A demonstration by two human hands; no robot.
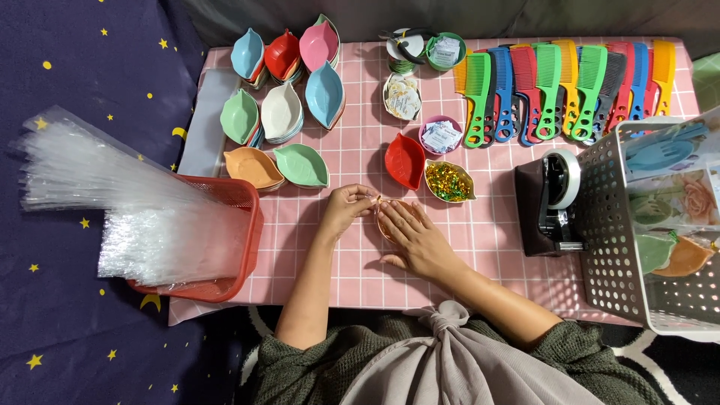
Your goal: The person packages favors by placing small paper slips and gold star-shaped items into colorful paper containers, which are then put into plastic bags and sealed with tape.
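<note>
Left hand point(345, 208) pinches, grip closed, a small gold twist tie point(377, 200) at the top edge of an orange leaf-shaped dish point(384, 225) on the pink checked tabletop point(480, 232). Right hand point(415, 238) lies flat over the dish, fingers spread, gripping nothing. Red dish point(404, 160) just beyond.

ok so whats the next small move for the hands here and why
Probably finish the twist: the left hand pinches something small and thin at the rim of the orange leaf-shaped dish, which the right hand presses flat on the pink checked tablecloth. What is pinched is too small to tell.
</note>
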